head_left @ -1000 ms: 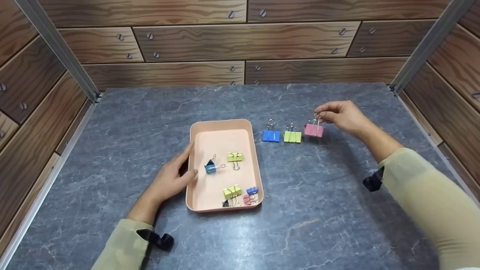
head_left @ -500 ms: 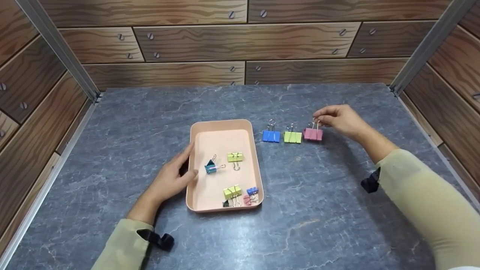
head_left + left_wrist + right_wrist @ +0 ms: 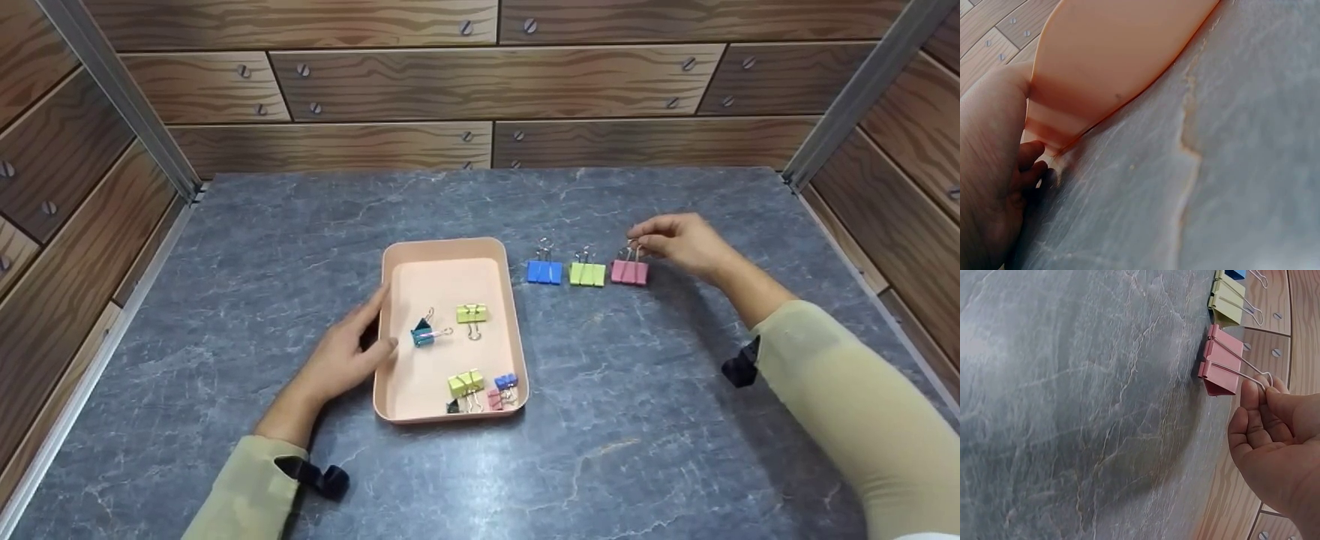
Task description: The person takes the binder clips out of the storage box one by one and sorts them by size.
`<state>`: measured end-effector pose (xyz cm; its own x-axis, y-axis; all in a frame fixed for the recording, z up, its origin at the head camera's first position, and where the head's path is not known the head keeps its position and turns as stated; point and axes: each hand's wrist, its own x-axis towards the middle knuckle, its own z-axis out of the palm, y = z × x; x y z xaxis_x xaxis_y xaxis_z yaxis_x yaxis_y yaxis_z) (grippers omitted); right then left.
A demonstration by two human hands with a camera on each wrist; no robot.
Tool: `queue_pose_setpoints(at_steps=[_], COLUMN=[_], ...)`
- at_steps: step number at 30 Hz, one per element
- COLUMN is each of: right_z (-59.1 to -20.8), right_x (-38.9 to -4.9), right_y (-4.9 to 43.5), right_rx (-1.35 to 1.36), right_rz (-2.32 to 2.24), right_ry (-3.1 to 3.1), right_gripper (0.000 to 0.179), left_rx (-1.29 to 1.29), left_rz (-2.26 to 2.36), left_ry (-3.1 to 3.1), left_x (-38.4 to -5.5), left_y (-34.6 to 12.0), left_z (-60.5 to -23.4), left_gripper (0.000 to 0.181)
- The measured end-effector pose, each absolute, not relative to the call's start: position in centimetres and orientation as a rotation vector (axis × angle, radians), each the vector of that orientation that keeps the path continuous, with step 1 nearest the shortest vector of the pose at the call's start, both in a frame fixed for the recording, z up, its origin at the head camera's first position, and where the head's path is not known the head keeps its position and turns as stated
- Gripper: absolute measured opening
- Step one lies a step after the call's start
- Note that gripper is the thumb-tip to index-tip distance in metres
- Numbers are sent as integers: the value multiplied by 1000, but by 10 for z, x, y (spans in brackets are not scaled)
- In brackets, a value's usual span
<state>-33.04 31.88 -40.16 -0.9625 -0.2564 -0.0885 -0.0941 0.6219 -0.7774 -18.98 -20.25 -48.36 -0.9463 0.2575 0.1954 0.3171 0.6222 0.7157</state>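
Observation:
My right hand (image 3: 686,241) pinches the wire handles of a pink binder clip (image 3: 629,273) between thumb and fingertips. In the right wrist view the pink clip stands upright on its spine, right at the tabletop. To its left, in a row, stand a light green binder clip (image 3: 587,274) and a blue binder clip (image 3: 544,273), handles up. My left hand (image 3: 346,358) holds the left side of a peach tray (image 3: 516,330), thumb over the rim and fingers along the outer wall. The left wrist view shows that hand's fingers curled low by the tray's wall.
Inside the tray lie a teal clip (image 3: 424,334), a yellow-green clip (image 3: 472,313), another yellow-green clip (image 3: 466,383), a small blue clip (image 3: 505,382), a small pink clip (image 3: 495,400) and a dark clip (image 3: 453,406). Wood-patterned walls enclose the grey marbled table (image 3: 637,420).
My right hand has lowered the pink clip to the tabletop at the row's right end, and still pinches its handles. The left hand and tray stay put.

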Motion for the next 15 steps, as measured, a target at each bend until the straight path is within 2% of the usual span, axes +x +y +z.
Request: queue_pose_setpoints(at_steps=[15], right_z=[-407], right_x=[-332], right_y=[320], right_rx=[-270], right_rz=[-1318], right_ry=[2592], right_gripper=[31], left_rx=[-495], left_rz=[-1199], left_ry=[-2768], left_x=[-191], left_y=[-202], left_z=[-485], left_gripper=[83])
